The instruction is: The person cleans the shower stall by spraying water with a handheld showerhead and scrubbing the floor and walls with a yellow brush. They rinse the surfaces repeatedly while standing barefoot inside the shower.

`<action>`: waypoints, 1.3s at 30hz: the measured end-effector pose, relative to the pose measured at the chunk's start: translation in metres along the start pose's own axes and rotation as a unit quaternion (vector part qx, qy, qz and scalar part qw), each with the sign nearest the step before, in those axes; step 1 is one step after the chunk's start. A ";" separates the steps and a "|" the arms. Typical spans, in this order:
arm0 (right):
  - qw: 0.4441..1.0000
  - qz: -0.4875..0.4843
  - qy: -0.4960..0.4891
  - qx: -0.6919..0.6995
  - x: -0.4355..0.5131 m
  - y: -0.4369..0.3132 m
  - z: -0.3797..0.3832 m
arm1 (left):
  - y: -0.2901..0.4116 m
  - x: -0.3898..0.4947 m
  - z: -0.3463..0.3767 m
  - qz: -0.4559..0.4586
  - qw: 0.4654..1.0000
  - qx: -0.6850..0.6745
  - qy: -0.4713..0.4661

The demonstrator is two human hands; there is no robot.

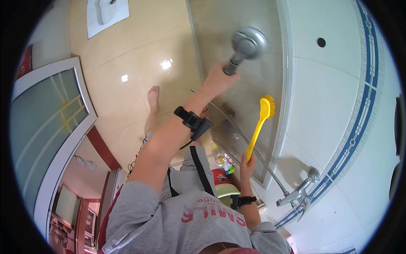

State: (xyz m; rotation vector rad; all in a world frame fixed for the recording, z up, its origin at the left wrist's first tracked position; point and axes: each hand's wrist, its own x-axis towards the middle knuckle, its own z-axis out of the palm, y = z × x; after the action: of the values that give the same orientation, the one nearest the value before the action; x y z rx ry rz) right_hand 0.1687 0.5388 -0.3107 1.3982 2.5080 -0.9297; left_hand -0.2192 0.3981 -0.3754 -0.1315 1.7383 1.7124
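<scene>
My left hand (pixel 222 77) is closed around the handle of a grey handheld shower head (pixel 249 43), slightly blurred, in front of a glass shower panel (pixel 241 79). Lower right, my right hand (pixel 247 165) grips the end of a yellow scrubbing brush (pixel 255 136). The brush head and its bristles point up, apart from the shower head. A metal shower hose (pixel 272 174) runs from the wall mixer tap (pixel 298 193) across the panel and passes behind my left forearm.
Several bottles (pixel 223 158) and a red container (pixel 220 177) stand by my legs, near a green basin (pixel 226 190). A squat toilet (pixel 108 14) is set in the tiled floor at top left. A framed glass door (pixel 50 117) stands at left. Tiled wall (pixel 317 104) rises at right.
</scene>
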 end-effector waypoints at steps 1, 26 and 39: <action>1.000 0.013 -0.013 0.002 -0.004 0.003 0.001 | 0.000 -0.006 0.003 0.004 0.999 0.025 -0.033; 0.865 -0.138 -0.094 -0.474 0.246 -0.140 0.105 | -0.112 -0.089 -0.130 -0.078 0.993 0.059 0.060; 0.930 -0.240 -0.067 -0.271 0.342 -0.360 -0.022 | -0.125 -0.096 -0.143 -0.026 0.998 -0.062 0.002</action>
State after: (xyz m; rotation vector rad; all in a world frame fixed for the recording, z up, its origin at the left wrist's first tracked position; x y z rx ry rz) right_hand -0.3103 0.6627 -0.2622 0.5509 2.7405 -0.3059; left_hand -0.1373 0.2150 -0.4450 -0.2331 1.6175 1.7818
